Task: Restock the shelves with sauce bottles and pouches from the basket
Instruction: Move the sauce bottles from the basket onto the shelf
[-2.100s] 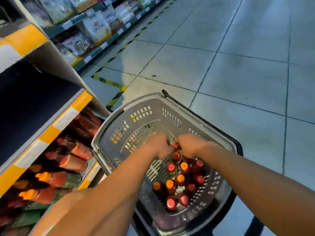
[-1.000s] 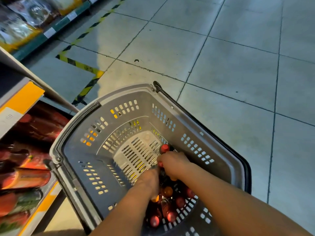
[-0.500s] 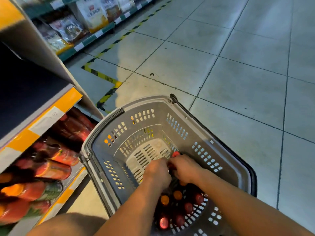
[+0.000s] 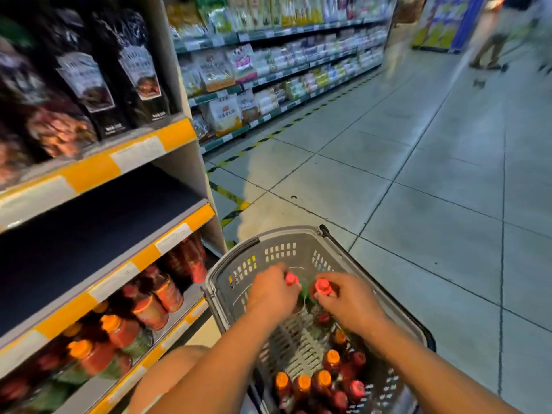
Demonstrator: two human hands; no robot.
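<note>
**A:** Head view, talk me through it. What have you got?

**B:** One bottle per hand. My left hand (image 4: 273, 295) is curled round the neck of a red-capped bottle (image 4: 291, 279), and my right hand (image 4: 348, 301) pinches another bottle (image 4: 322, 287) just under its red cap. Both sit above the grey basket (image 4: 268, 243), at twelve o'clock from the rest of the bottles (image 4: 321, 380), which stand packed at the basket's six o'clock end.

**A:** And where do they go?

**B:** Over at nine o'clock: the lower shelf (image 4: 167, 330), where similar sauce bottles (image 4: 149, 309) lie on their sides. The dark shelf above (image 4: 128, 264) looks bare, so it may need filling too.

**A:** How do you do it cleanly?

**B:** I'd say lift straight up first, so the bottoms clear the basket's rim, then swing left. Necks are a thin hold, so I'd tighten my fingers before tilting either bottle. Lay them caps outward, matching the row.

**A:** Risk?

**B:** The two bottles nearly touch; I'd part my hands to avoid a knock.
</note>
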